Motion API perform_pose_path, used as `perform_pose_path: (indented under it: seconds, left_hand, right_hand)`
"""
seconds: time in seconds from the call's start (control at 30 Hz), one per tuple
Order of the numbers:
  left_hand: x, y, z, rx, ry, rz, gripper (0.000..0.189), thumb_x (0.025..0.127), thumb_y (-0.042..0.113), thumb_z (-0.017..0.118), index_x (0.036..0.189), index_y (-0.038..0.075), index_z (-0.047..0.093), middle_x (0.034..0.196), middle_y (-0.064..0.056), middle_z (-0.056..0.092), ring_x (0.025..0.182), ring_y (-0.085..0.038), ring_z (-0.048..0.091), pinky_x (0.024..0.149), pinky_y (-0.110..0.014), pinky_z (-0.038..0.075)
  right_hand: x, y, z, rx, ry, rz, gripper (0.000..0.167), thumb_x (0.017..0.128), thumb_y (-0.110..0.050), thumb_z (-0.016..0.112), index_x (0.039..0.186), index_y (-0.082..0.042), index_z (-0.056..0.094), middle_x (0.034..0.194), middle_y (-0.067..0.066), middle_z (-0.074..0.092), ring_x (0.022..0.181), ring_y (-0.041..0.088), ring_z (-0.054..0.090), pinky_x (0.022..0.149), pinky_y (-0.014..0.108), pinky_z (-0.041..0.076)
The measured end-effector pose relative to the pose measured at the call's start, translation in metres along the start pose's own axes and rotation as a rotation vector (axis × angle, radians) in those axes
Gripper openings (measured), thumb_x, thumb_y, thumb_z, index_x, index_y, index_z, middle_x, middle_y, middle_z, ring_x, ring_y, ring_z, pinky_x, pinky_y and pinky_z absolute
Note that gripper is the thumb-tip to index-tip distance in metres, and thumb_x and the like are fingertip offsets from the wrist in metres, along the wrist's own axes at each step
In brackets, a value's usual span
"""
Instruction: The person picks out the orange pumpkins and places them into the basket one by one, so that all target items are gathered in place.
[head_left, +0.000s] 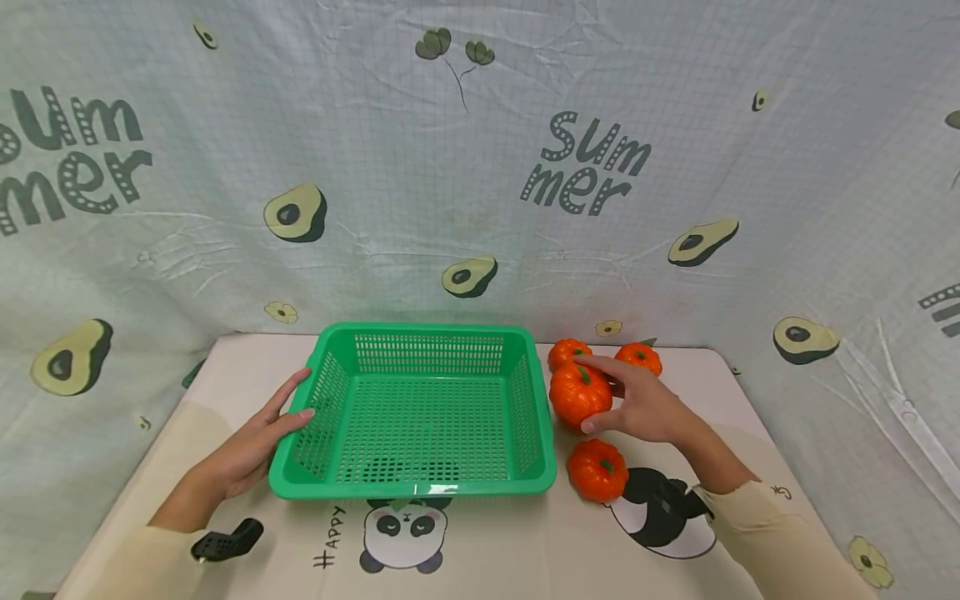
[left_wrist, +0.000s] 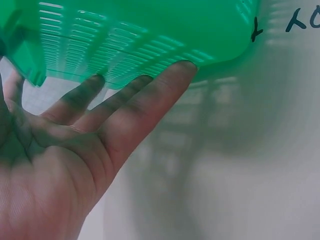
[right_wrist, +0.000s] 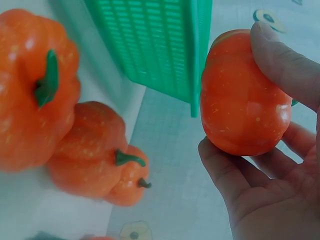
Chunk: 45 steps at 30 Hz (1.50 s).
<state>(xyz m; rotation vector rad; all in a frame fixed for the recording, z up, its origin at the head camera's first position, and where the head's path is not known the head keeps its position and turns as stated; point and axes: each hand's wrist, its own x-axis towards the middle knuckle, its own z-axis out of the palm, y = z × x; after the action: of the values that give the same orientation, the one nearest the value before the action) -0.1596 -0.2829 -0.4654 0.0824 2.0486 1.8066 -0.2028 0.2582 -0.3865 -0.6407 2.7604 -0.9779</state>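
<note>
A green slotted plastic basket stands on the table in the head view, with nothing in it. My left hand lies against its left wall, fingers straight; the left wrist view shows the fingertips touching the basket. My right hand grips an orange toy pumpkin just right of the basket, thumb on one side and fingers on the other. In the right wrist view that hand holds the pumpkin beside the basket. Whether the pumpkin touches the table I cannot tell.
Three more orange pumpkins lie to the right of the basket: two behind the hand and one nearer me. The table has a panda-print cover. An avocado-print cloth hangs behind and at both sides.
</note>
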Motion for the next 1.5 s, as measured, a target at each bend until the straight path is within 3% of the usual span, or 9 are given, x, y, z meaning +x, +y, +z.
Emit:
perform_pose_path:
  seconds: [0.27,1.03,1.3,1.5]
  left_hand:
    - [0.001,-0.001,0.000,-0.009,-0.001,0.007,0.076,0.113,0.034,0.045,0.165,0.047,-0.010,0.173,-0.026,0.000,0.153,-0.052,0.021,0.099,-0.030,0.052]
    - [0.004,-0.003,-0.001,-0.006,-0.006,-0.006,0.076,0.113,0.032,0.044,0.165,0.045,-0.011,0.172,-0.028,0.004,0.147,-0.042,0.035,0.095,-0.027,0.053]
    - [0.004,-0.003,0.000,-0.002,0.001,-0.010,0.077,0.113,0.032,0.045,0.165,0.044,-0.010,0.172,-0.029,0.004,0.146,-0.042,0.038,0.095,-0.029,0.054]
    - [0.004,-0.002,0.000,-0.007,0.002,-0.015,0.077,0.113,0.032,0.045,0.165,0.044,-0.010,0.172,-0.028,0.005,0.144,-0.040,0.040,0.095,-0.030,0.055]
  right_hand:
    - [0.011,-0.008,0.004,-0.006,0.002,-0.013,0.086,0.079,-0.030,0.092,0.153,-0.012,0.052,0.142,0.015,0.061,0.123,0.034,0.061,0.103,0.056,0.055]
    - [0.030,-0.027,0.017,0.042,-0.059,-0.052,0.089,0.080,-0.028,0.092,0.156,-0.015,0.048,0.145,0.011,0.061,0.126,0.032,0.058,0.102,0.054,0.054]
    - [0.036,-0.034,0.020,0.023,-0.067,-0.092,0.088,0.080,-0.031,0.092,0.155,-0.013,0.050,0.147,0.012,0.060,0.126,0.032,0.057,0.101,0.052,0.054]
    - [0.041,-0.038,0.024,0.012,-0.087,-0.076,0.087,0.081,-0.034,0.091,0.155,-0.015,0.050,0.146,0.012,0.059,0.125,0.033,0.057,0.099,0.051,0.056]
